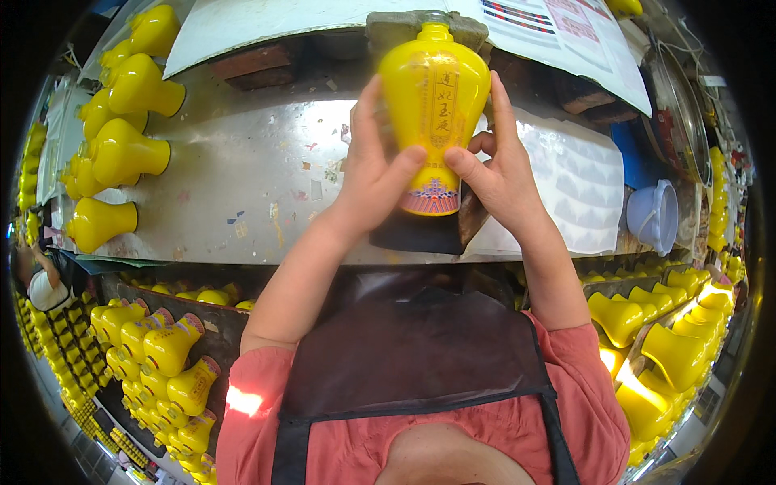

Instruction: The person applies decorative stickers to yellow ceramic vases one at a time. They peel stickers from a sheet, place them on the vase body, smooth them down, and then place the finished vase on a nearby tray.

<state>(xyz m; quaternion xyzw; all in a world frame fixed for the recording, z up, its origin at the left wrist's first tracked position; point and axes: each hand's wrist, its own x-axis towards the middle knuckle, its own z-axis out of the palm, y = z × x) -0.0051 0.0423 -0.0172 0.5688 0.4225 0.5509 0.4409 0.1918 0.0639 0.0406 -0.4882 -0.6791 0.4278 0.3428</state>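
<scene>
A glossy yellow vase-shaped bottle (pixel 404 89) lies between my two hands, its neck pointing away from me and its patterned base toward me. Dark lettering and a framed decal run along its upper side, with a blue and red band round the base. My left hand (pixel 376 162) wraps its left side, thumb on the lower body. On the opposite side my right hand (pixel 501 162) grips it, thumb pressed near the narrow waist. The neck end rests at a grey padded block (pixel 388 32). Beneath the base is a dark pad (pixel 412 234), partly covered by the bottle.
Plain yellow bottles (pixel 129 153) lie along the table's left end. Printed decal sheets (pixel 558 24) are at the far right, with a pale sheet (pixel 566 186) nearer. A light purple bucket (pixel 653 217) stands at the right edge. Decorated bottles (pixel 174 343) and plain ones (pixel 679 356) fill racks beside me.
</scene>
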